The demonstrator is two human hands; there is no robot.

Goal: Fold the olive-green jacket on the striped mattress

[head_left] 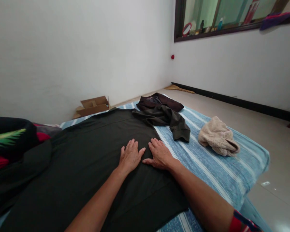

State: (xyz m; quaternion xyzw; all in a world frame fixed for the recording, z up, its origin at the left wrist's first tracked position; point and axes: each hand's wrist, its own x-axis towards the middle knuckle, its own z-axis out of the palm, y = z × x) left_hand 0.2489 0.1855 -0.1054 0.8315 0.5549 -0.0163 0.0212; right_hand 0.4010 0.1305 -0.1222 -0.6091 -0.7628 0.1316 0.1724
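A dark long-sleeved top (94, 141) lies spread over a bed with a blue and white striped sheet (207, 167). Flat on its fabric rests my left hand (130, 156), fingers stretched out and the thumb to the right. My right hand (159, 154) lies close beside it, also palm down near the top's right edge, with its fingers extended. The two thumbs nearly meet. Neither hand grips anything. One sleeve (169, 119) of the top bends out across the sheet, its cuff on the stripes. The other reaches toward the left side.
A dark brown garment (159, 100) lies folded beyond the sleeve. To the right sits a crumpled beige knit cloth (217, 137). Colourful clothing (12, 135) is heaped at the left. An open cardboard box (94, 105) stands by the wall. A broom (180, 88) lies on the tiled floor.
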